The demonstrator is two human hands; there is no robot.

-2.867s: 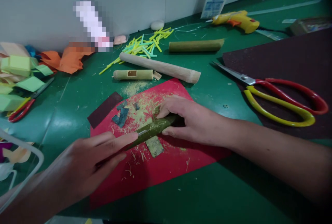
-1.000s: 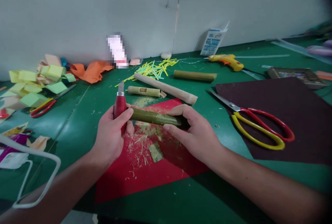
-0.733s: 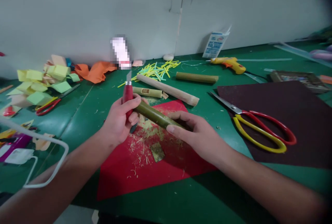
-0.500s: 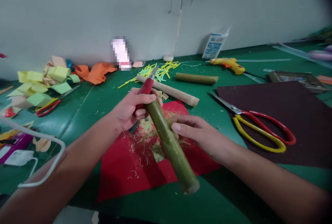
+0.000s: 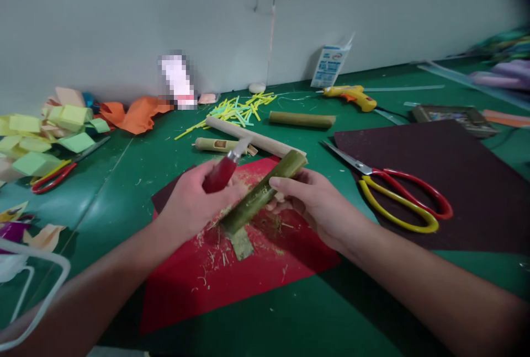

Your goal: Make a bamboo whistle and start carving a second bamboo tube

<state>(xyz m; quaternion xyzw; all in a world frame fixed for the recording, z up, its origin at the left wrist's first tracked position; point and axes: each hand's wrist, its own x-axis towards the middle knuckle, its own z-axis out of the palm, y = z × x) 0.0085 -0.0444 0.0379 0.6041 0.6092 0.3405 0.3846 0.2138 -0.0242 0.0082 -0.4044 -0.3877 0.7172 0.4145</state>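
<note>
My left hand (image 5: 192, 197) is closed around the red handle of a knife (image 5: 222, 174), whose blade points up and away. In my right hand (image 5: 317, 194), thumb on top, is a green bamboo tube (image 5: 263, 196), slanting from lower left to upper right. The tube's lower end lies close to my left hand; whether those fingers touch it is hidden. Beneath both hands a red sheet (image 5: 194, 296) is strewn with pale shavings, and a greenish flat piece (image 5: 241, 244) rests on it.
Behind the red sheet lie a notched bamboo piece (image 5: 207, 145), a pale wooden stick (image 5: 260, 139) and another bamboo tube (image 5: 302, 120). Large scissors (image 5: 397, 191) rest partly on a dark sheet (image 5: 480, 202) to the right. A yellow glue gun (image 5: 351, 96) and folded papers (image 5: 33, 136) are farther out.
The bamboo tube has swung round: its near end pointed lower right and now points lower left. My right hand has taken hold of it. The left hand still has the knife.
</note>
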